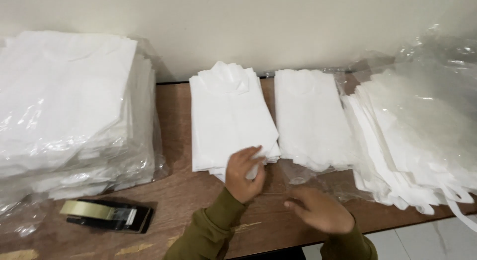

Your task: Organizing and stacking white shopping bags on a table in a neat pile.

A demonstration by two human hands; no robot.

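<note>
Right now the left hand [244,171] is at the near edge of the middle stack [231,122] of folded white pieces. Its fingers [253,155] curl over the lower right corner of this stack and seem to pinch the top layers there, so the hand is closed on the stack corner, not flat. The stack lies straight ahead of this hand, and its long axis runs away from the person, from the table edge toward the wall.

The right hand [320,209] is lower, near the front edge of the table [174,190], and it is blurred. It looks half open with loose fingers, and I cannot tell if it holds the thin clear film [298,176] that lies just in front of it. It touches no stack. A second stack [310,118] lies beyond it, parallel to the first one.

So the left hand is the nearer one to the middle stack; the right is apart from it, to the side. Far left is a wrapped pile [69,111], with a tape dispenser [107,215] in front of it. Far right is a loose pile [417,136] under clear plastic.
</note>
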